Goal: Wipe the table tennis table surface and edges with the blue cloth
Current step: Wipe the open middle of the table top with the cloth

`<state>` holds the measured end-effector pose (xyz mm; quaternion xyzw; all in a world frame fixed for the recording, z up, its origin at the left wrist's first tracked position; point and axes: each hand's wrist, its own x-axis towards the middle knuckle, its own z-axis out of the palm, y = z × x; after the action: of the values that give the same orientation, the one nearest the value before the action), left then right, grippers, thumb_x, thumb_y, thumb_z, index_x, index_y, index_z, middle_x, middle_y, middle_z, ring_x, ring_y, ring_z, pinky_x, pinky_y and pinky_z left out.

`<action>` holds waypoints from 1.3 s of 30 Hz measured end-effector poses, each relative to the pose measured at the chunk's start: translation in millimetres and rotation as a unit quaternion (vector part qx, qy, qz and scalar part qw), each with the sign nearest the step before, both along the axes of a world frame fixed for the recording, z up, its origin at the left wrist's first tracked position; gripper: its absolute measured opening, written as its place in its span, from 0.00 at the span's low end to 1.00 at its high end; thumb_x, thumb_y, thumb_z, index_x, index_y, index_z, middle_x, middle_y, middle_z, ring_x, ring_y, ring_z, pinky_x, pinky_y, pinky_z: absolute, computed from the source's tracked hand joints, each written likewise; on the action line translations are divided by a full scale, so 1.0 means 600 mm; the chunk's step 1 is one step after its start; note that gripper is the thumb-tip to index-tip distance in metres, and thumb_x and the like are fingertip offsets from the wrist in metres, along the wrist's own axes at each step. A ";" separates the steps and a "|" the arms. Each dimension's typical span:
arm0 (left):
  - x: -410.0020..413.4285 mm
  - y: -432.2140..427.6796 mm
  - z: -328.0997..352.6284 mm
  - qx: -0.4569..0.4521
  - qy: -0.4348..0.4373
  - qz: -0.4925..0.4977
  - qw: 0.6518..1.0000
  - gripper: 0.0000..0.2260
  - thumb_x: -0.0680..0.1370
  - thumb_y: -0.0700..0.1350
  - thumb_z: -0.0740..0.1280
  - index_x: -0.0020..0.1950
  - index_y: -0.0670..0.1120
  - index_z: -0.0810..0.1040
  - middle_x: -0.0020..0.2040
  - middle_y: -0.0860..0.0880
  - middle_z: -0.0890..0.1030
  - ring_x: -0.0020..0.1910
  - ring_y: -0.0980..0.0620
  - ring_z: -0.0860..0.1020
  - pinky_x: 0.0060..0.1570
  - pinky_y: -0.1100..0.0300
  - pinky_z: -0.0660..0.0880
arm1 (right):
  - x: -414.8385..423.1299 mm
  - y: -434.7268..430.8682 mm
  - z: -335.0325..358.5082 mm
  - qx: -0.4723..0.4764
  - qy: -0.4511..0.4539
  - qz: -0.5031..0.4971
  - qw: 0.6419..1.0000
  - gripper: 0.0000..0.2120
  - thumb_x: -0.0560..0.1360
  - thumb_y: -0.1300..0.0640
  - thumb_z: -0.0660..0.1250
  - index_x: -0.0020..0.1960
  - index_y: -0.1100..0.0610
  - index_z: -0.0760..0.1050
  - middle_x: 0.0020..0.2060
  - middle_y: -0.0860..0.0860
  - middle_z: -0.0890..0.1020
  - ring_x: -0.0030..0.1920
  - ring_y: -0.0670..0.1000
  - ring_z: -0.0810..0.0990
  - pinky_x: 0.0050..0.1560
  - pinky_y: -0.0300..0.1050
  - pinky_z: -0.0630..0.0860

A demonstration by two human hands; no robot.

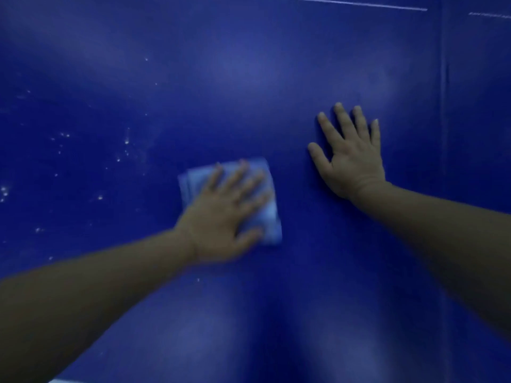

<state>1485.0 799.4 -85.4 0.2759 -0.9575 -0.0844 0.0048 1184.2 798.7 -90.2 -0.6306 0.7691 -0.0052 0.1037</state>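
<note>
On the blue table tennis table, mid-surface, the left hand is pressing the folded blue cloth flat. Its fingers are lying spread and straight over the cloth, not curling round it. The cloth is sitting flat on the table under that palm, just left of the right hand. The right hand is resting palm-down on bare table, its fingers splayed and gripping nothing; probably bracing the lean. The left hand is showing motion blur, so a stroke is likely running. White specks are sitting left of the cloth, well apart from it; that patch is looking unwiped. For a good stroke: even palm pressure, cloth staying folded, overlapping passes heading toward the specks, then out to the edges. Edges are not clearly showing, so cannot tell their state.
</note>
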 end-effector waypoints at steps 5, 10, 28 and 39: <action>0.105 0.034 0.001 0.002 -0.031 -0.162 0.986 0.29 0.81 0.63 0.57 0.80 0.54 0.64 0.81 0.46 0.59 0.80 0.40 0.56 0.76 0.36 0.51 | -0.002 -0.001 0.001 -0.005 0.000 -0.004 1.000 0.33 0.79 0.32 0.44 0.81 0.44 0.51 0.82 0.49 0.50 0.81 0.56 0.44 0.79 0.62 0.40; 0.021 -0.078 0.002 0.005 -0.013 0.322 0.947 0.32 0.81 0.66 0.49 0.81 0.52 0.59 0.83 0.47 0.54 0.81 0.41 0.50 0.76 0.39 0.44 | -0.003 0.002 0.001 -0.015 -0.003 -0.003 1.000 0.33 0.79 0.32 0.44 0.81 0.44 0.52 0.82 0.49 0.51 0.81 0.57 0.45 0.79 0.63 0.41; 0.047 0.167 0.001 0.000 0.005 0.069 0.998 0.30 0.81 0.63 0.57 0.81 0.52 0.62 0.82 0.46 0.57 0.81 0.40 0.53 0.75 0.34 0.52 | -0.003 0.004 0.002 -0.009 0.009 0.007 1.000 0.34 0.79 0.31 0.41 0.81 0.44 0.50 0.82 0.49 0.50 0.81 0.57 0.45 0.78 0.63 0.41; 0.090 0.005 -0.012 -0.022 -0.034 0.340 0.939 0.32 0.80 0.68 0.48 0.81 0.55 0.58 0.83 0.48 0.54 0.81 0.43 0.50 0.76 0.36 0.48 | 0.017 0.016 0.015 0.029 -0.013 -0.017 0.999 0.34 0.80 0.32 0.43 0.82 0.46 0.50 0.82 0.50 0.47 0.81 0.60 0.42 0.78 0.65 0.41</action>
<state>1538.9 802.2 -92.5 0.5879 -0.8075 -0.0468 0.0070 1194.2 808.4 -81.1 -0.6144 0.7779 0.0070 0.1320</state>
